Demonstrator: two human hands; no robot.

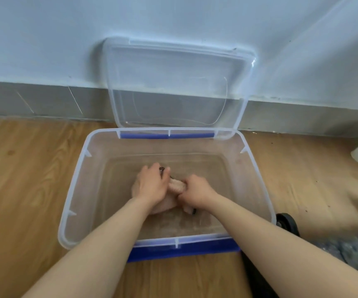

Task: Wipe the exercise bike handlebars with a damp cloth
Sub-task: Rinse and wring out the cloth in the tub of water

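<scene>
Pink and bunched, the cloth (pixel 174 188) sits low inside the tub (pixel 75 186), held between both hands. The left hand (pixel 151 183) presses over its left part with fingers curled around it; the right hand (pixel 196 193) is clenched on the twisted right end. A dark patterned bit shows by the left fingertips. The clear tub has blue handles front and back and stands on a wood floor (pixel 23 179). Its clear lid (pixel 173 82) leans upright against the pale wall (pixel 44 39) behind. A black wheel (pixel 286 222) shows just right of the tub.
</scene>
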